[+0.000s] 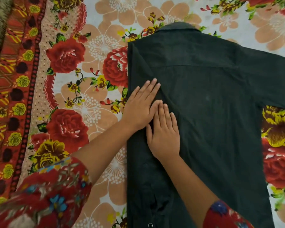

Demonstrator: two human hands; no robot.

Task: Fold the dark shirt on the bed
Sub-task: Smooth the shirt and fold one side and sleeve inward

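Bed (95, 17) covered by a floral sheet, red roses and peach blooms, with a red patterned border at left. Dark shirt (204, 112) lies back-up on the sheet, collar at the far end, its left side folded inward to a straight vertical edge; the other sleeve extends flat off frame right. No brand, label or writing legible on shirt or sheet. Left hand (141, 106) rests palm-down on the folded panel, fingers extended and together, gripping nothing. Right hand (164, 137) lies flat just beside it, fingers straight, fingertips touching the left hand's edge, also pressing fabric without grasping. Both forearms emerge from red floral sleeves (56, 195).
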